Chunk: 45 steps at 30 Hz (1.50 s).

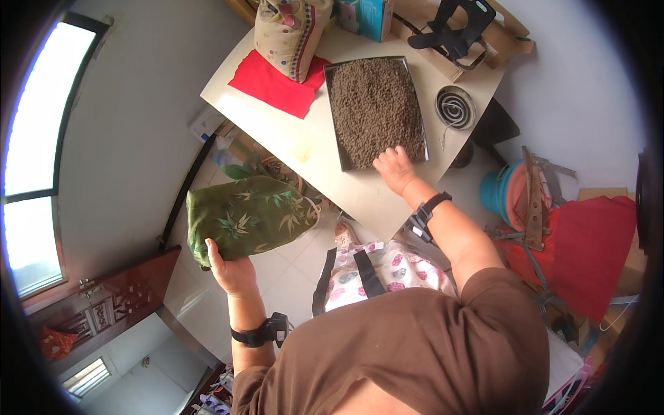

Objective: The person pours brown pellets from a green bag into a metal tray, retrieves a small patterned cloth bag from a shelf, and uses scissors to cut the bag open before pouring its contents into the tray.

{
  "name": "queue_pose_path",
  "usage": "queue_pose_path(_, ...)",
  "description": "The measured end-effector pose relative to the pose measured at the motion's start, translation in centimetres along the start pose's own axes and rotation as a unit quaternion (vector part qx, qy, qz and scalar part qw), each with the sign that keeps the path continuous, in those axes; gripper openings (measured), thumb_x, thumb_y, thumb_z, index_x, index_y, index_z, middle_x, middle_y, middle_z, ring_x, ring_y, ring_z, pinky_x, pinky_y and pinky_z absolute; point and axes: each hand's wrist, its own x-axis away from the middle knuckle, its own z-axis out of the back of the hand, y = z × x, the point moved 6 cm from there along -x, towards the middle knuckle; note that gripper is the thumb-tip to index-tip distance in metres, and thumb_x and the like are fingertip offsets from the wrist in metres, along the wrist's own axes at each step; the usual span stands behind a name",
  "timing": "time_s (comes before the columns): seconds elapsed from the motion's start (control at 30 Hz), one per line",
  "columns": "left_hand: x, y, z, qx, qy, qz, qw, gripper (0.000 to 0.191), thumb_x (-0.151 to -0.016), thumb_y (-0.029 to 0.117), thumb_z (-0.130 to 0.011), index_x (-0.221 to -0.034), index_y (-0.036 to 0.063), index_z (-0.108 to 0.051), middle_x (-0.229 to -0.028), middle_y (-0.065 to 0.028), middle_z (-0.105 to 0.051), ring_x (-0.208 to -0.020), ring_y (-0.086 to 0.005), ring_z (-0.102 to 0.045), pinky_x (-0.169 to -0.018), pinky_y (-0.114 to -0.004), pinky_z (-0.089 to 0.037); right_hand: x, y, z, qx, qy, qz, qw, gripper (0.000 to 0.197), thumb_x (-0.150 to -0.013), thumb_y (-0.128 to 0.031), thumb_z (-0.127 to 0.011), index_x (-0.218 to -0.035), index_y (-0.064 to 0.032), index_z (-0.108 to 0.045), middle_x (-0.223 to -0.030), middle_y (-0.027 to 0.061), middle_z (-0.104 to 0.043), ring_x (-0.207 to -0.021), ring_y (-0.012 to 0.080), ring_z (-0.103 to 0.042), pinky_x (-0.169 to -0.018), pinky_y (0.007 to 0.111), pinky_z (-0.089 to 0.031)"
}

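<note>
A shallow rectangular tray [334, 122] on the table is heaped with small brown pellets or husks [376, 109]. At its near edge rests my right hand [397, 168], fingers curled over the pellets; whether they pinch any is hidden. My left hand [231, 270] holds up a green fabric pillowcase or bag [249, 218] printed with leaves, off to the left of the table. The thumb lies on the near side of the cloth, and the other fingers are hidden beneath it.
On the cream table [290, 140] stand a stuffed patterned cloth bag [285, 36] on red cloth [275, 88], a round tin with a mosquito coil [455, 107], a blue box [371, 21] and a black stand [456, 31]. A potted plant [282, 171], buckets [506, 192] and a red-draped chair [591, 254] surround it.
</note>
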Motion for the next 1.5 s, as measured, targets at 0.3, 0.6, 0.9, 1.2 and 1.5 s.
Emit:
queue_pose_path(0.3,0.1,-0.2,0.3,-0.002,0.017,0.011,1.000,0.041,-0.085,0.027,-0.044,-0.117,0.0012,-0.040,-0.117,-0.0094,-0.044,-0.106,-0.0224,-0.042,-0.092,-0.037,-0.032,-0.6,6.1,0.8,-0.021,-0.044,-0.088,0.995,0.009,-0.071,-0.010,-0.046,-0.072,-0.0148,-0.053,-0.077,0.0009,-0.051,-0.083,0.0184,-0.045,-0.074,0.034,-0.033)
queue_pose_path(0.6,0.2,-1.3,-0.8,-0.013,-0.009,0.025,1.000,0.042,-0.085,0.028,-0.041,-0.118,0.0016,-0.038,-0.119,-0.0097,-0.042,-0.108,-0.0229,-0.040,-0.092,-0.037,-0.031,2.3,9.0,6.2,-0.194,0.100,-0.219,0.951,0.013,-0.076,-0.022,-0.053,-0.074,-0.0086,-0.054,-0.075,0.0073,-0.057,-0.075,0.0238,-0.054,-0.066,0.034,-0.042)
queue_pose_path(0.9,0.4,-3.0,-2.6,-0.046,-0.018,0.040,0.998,0.044,-0.085,0.028,-0.043,-0.118,0.0011,-0.037,-0.118,-0.0100,-0.042,-0.107,-0.0231,-0.041,-0.093,-0.038,-0.031,14.2,22.7,-3.3,-0.306,0.033,-0.648,0.697,0.044,-0.078,-0.040,-0.046,-0.081,0.0029,-0.054,-0.084,0.0229,-0.057,-0.084,0.0373,-0.053,-0.074,0.041,-0.041)
queue_pose_path(1.2,0.9,-5.3,-5.3,-0.065,-0.021,0.044,0.997,0.044,-0.084,0.028,-0.043,-0.119,0.0013,-0.037,-0.119,-0.0101,-0.042,-0.107,-0.0236,-0.041,-0.092,-0.038,-0.032,12.2,25.5,-6.1,-0.343,-0.019,-0.648,0.680,0.043,-0.079,-0.032,-0.037,-0.085,0.0040,-0.058,-0.092,0.0273,-0.053,-0.091,0.0383,-0.050,-0.081,0.042,-0.039)
queue_pose_path(1.5,1.4,-7.1,-6.7,-0.066,-0.022,0.049,0.996,0.044,-0.084,0.028,-0.043,-0.119,0.0022,-0.037,-0.119,-0.0097,-0.042,-0.108,-0.0236,-0.041,-0.092,-0.038,-0.032,15.4,32.8,-9.0,-0.346,0.040,-0.679,0.646,0.035,-0.080,-0.025,-0.038,-0.083,0.0027,-0.058,-0.092,0.0253,-0.054,-0.089,0.0386,-0.050,-0.079,0.042,-0.040)
